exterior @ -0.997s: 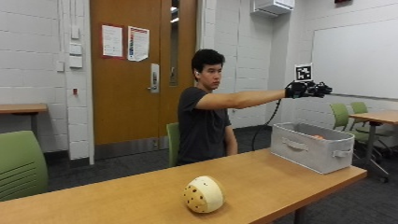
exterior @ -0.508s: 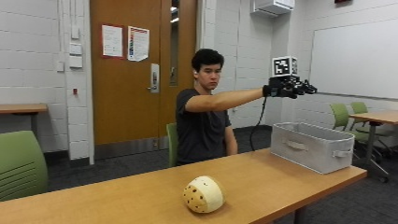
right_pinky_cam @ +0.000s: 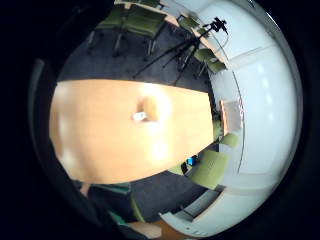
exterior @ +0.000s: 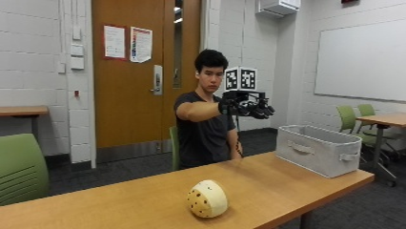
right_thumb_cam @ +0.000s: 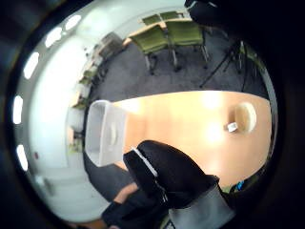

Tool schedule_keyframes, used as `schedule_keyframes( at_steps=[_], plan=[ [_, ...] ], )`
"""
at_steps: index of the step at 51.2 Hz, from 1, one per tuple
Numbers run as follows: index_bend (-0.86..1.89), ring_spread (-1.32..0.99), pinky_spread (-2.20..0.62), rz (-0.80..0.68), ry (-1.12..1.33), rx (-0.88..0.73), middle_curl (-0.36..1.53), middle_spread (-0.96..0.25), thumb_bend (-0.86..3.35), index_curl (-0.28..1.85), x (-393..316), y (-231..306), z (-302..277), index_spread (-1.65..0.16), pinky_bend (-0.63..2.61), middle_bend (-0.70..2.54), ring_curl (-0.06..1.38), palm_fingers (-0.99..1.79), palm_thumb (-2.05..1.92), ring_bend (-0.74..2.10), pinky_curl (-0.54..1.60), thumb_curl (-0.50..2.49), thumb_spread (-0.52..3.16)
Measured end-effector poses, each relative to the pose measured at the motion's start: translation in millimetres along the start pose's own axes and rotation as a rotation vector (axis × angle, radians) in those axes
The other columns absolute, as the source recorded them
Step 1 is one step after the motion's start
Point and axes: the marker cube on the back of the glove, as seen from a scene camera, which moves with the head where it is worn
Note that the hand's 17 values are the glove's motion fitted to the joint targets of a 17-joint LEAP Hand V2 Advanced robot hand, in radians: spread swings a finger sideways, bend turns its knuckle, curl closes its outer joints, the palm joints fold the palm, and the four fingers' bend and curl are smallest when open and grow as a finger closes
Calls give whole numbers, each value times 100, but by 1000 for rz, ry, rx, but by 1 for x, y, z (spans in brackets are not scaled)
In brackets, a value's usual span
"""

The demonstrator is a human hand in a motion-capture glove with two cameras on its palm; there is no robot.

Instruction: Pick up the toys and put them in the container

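A cream, dome-shaped toy with dark spots lies on the wooden table near its front edge. A grey fabric container with handles stands at the table's right end. My gloved right hand hangs in the air at chest height, well above the table, between the toy and the container. Its fingers are relaxed and hold nothing. From the palm views the toy shows small and far below on the table, and the container shows at the table's end.
A green chair stands at the left. More green chairs and another table stand behind the container at the right. A door and brick wall lie behind the person.
My right hand has swung left, away from above the container and toward the middle of the table. The toy and container have not moved.
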Motion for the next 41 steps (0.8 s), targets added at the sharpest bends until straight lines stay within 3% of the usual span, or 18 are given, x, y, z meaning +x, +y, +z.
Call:
schedule_keyframes(
  at_steps=[22,41],
  plan=[
    [15,-29,-4,147,28,-105,44,-18,-9,34,138,-12,132,-34,70,26,29,-5,-11,18,31,18,97],
    [14,-26,-1,183,51,-241,43,-19,-8,32,165,-23,234,-34,68,20,26,-11,-10,16,32,17,95]
  ],
)
